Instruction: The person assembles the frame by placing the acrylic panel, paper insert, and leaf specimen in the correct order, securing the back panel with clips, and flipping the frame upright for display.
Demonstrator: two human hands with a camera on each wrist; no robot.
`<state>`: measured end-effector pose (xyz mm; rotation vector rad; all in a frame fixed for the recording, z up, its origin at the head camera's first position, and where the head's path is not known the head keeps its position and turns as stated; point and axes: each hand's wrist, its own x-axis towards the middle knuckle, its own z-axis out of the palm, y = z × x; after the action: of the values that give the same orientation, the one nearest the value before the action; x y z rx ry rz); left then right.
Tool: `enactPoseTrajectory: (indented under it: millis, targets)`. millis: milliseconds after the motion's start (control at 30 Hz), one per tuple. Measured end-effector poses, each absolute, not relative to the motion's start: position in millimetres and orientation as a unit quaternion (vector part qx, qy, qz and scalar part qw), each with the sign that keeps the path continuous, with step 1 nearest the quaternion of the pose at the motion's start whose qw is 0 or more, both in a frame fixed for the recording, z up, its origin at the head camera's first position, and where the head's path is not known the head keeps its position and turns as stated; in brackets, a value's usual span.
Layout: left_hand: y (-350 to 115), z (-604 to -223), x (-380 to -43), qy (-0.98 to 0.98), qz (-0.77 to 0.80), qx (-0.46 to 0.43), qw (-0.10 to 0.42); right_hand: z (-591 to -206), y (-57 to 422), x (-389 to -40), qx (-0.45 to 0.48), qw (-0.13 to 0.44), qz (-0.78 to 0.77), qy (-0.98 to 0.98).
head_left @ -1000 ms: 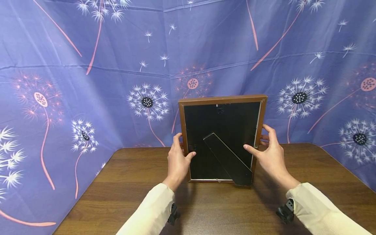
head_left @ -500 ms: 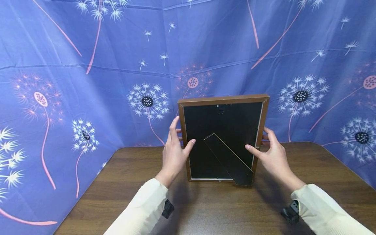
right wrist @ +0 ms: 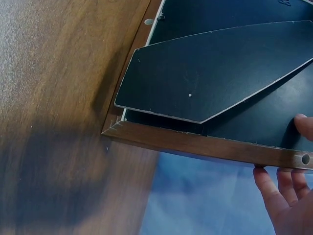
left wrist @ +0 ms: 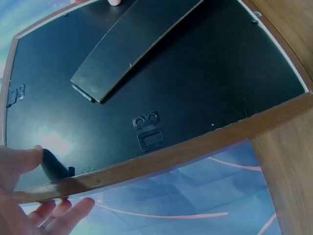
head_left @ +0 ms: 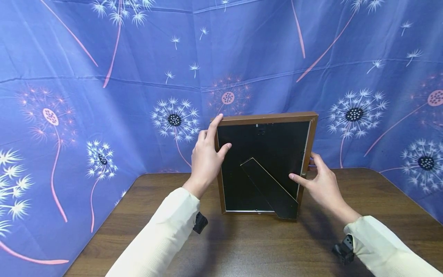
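A brown wooden picture frame [head_left: 266,148] stands upright on the table, its black back facing me. Its stand leg [head_left: 271,188] slants across the back toward the lower right corner. My left hand [head_left: 207,157] holds the frame's left edge near the top corner. Its index finger reaches up to that corner, and the thumb lies over the back; in the left wrist view the other fingers [left wrist: 71,215] show beyond the rail. On the right edge, about mid-height, my right hand [head_left: 322,186] grips with its thumb [right wrist: 304,126] on the back and fingers behind. The frame's front is hidden.
The brown wood-grain table [head_left: 155,200] ends just beyond the frame. Behind it hangs a blue cloth [head_left: 138,57] printed with dandelions, which also runs along both sides. Metal hanger plates [left wrist: 149,129] sit on the frame's back.
My left hand has moved up the frame's left edge, from about the middle to near the top corner. The right hand and the frame have hardly moved.
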<state>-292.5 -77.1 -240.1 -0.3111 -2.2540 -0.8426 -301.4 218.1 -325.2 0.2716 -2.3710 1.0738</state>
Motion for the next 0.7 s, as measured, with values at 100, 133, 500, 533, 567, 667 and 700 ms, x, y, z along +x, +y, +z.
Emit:
enactPoseTrajectory:
  millis: [100,133,500,533,567,667,700]
  targets:
    - [-75.9,-238.6,-293.6,-0.872,-0.320,-0.121,0.349,-324.7,219.3,-302.3,0.101,0.258,0.390,-0.878]
    - [-75.7,-238.5,-293.9,-0.872,-0.319,-0.122,0.352,-324.5,219.5,-302.5,0.101,0.256,0.389,-0.879]
    - [-75.5,-246.2,-291.0,-0.849,-0.327,-0.144,0.389,-330.0,217.4,-301.8,0.102,0.287,0.392,-0.868]
    - [-75.1,-247.3,-290.2,-0.846,-0.328,-0.149,0.393,-330.9,217.2,-301.9,0.101,0.292,0.393,-0.866]
    - [-75.0,-248.5,-289.7,-0.843,-0.329,-0.153,0.398,-331.8,217.0,-302.2,0.101,0.295,0.393,-0.865]
    - [-74.5,-251.8,-287.6,-0.834,-0.330,-0.163,0.411,-333.6,216.3,-302.3,0.098,0.305,0.389,-0.864]
    - [-74.4,-252.9,-286.9,-0.832,-0.330,-0.166,0.414,-334.3,216.0,-302.5,0.098,0.309,0.388,-0.863]
